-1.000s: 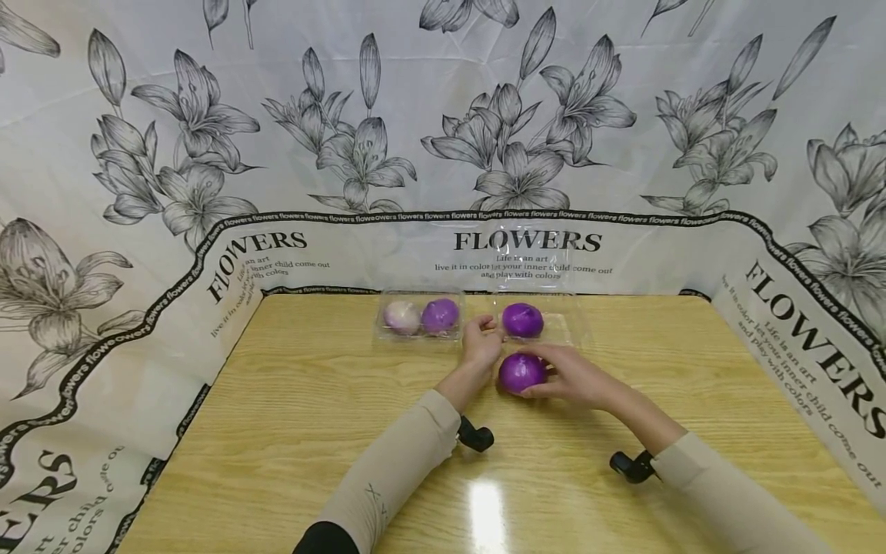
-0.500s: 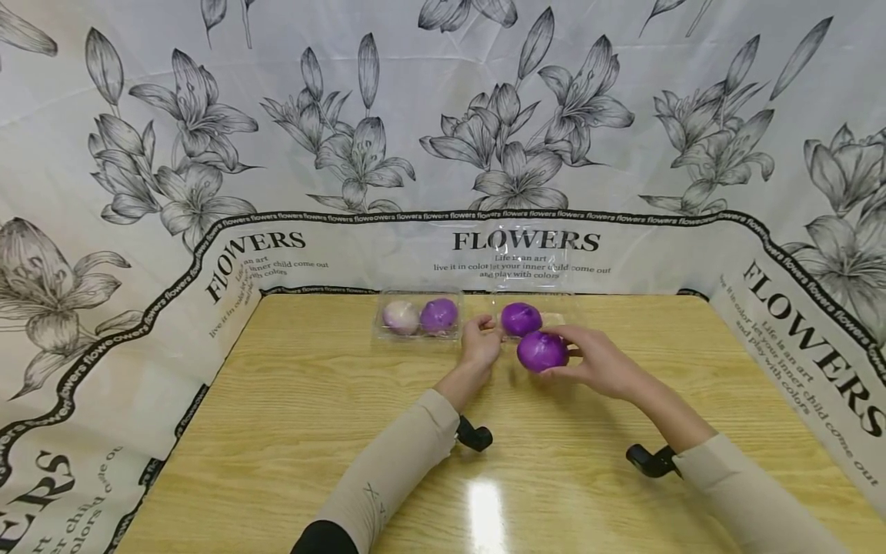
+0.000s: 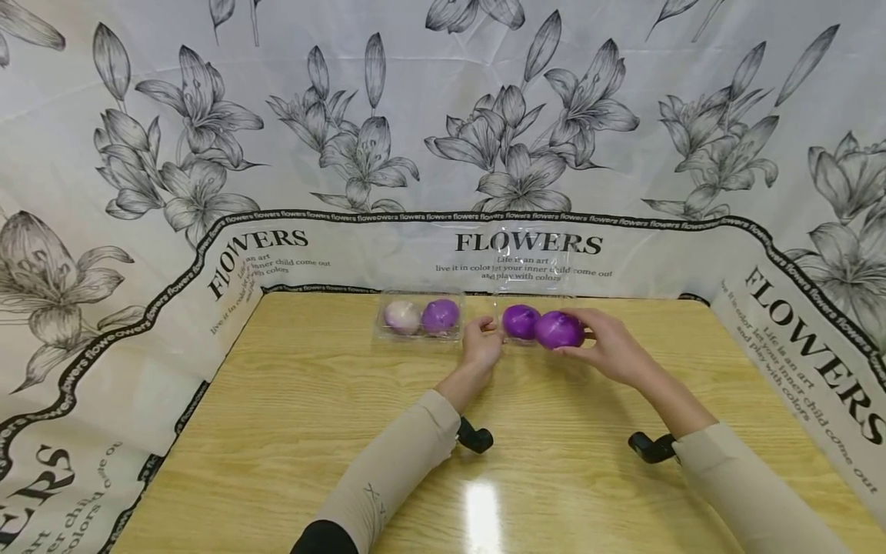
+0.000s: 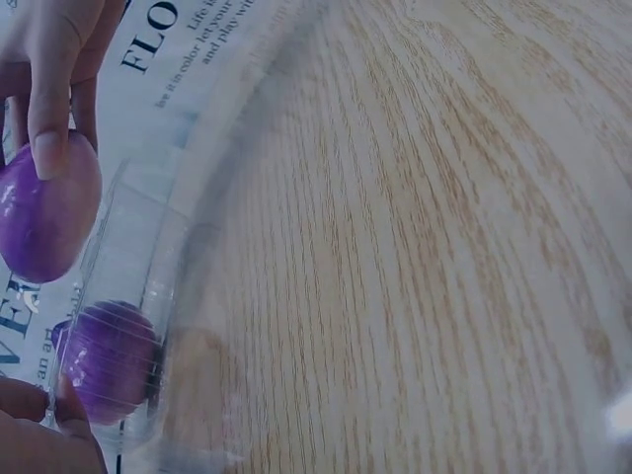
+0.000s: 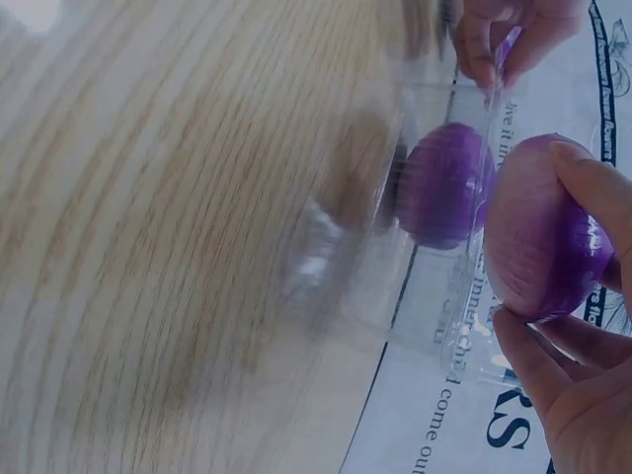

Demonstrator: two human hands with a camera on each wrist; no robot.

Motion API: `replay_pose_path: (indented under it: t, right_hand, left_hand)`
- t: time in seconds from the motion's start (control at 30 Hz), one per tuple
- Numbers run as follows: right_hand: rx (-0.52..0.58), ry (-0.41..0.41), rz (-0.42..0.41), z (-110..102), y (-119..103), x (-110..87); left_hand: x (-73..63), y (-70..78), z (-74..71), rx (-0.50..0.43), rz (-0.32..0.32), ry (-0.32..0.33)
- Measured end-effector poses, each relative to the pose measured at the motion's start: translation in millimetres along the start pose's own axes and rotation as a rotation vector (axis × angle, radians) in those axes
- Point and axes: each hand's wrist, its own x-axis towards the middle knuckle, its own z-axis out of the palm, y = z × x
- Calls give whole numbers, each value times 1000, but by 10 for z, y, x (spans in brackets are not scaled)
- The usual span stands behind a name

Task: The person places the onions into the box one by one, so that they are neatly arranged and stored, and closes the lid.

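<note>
My right hand (image 3: 612,350) grips a glossy purple onion (image 3: 559,331), fingers at the top and thumb below in the head view. It is held over the right part of an opened clear plastic box (image 4: 148,222), beside another purple onion (image 3: 519,321) that sits in the box's left part. My left hand (image 3: 482,342) pinches the left edge of this box between thumb and fingers, as the right wrist view shows. The box's clear lid (image 3: 533,281) stands raised against the printed cloth behind.
Left of my left hand, a second clear plastic box (image 3: 420,337) holds a whitish onion (image 3: 401,316) and a purple onion (image 3: 440,315). The flower-printed cloth (image 3: 374,254) rises along the back edge of the wooden table (image 3: 332,400) and around both sides.
My right hand has lifted the onion from the table in front of the box and carried it back and right over the box. The left hand stays at the box's edge.
</note>
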Motion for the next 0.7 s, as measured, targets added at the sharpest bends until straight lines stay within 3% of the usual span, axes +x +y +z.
replay_pose_path:
  t: [0.33,0.7]
  right_hand:
    - [-121,60,36,-13,103,110]
    - [-204,23,114,91,296,298]
  left_hand:
    - [-5,15,18,20,-3,7]
    - [-5,-4,0,13,-18,6]
